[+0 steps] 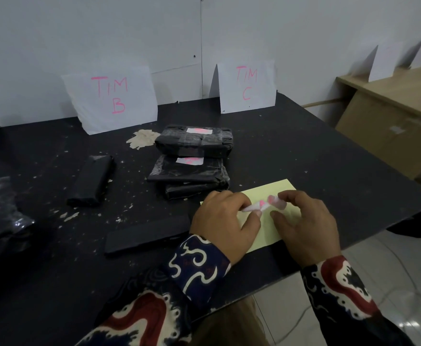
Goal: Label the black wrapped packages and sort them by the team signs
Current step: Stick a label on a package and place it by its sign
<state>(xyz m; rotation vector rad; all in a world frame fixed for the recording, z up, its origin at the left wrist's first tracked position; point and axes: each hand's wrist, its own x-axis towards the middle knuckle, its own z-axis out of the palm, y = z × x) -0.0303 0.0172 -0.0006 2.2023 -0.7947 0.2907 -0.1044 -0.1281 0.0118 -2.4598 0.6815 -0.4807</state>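
Note:
My left hand and my right hand both pinch a small white label with pink writing, just above a pale yellow sheet on the black table. Behind the hands lie black wrapped packages: one with a white label, another labelled one on top of a third. An unlabelled package lies to the left and a flat one sits beside my left wrist. Signs "TIM B" and "TIM C" lean on the wall.
More black plastic wrapped packages sit at the table's left edge. Torn paper scraps lie near the TIM B sign, with small bits scattered over the tabletop. A wooden desk with more white signs stands at the right.

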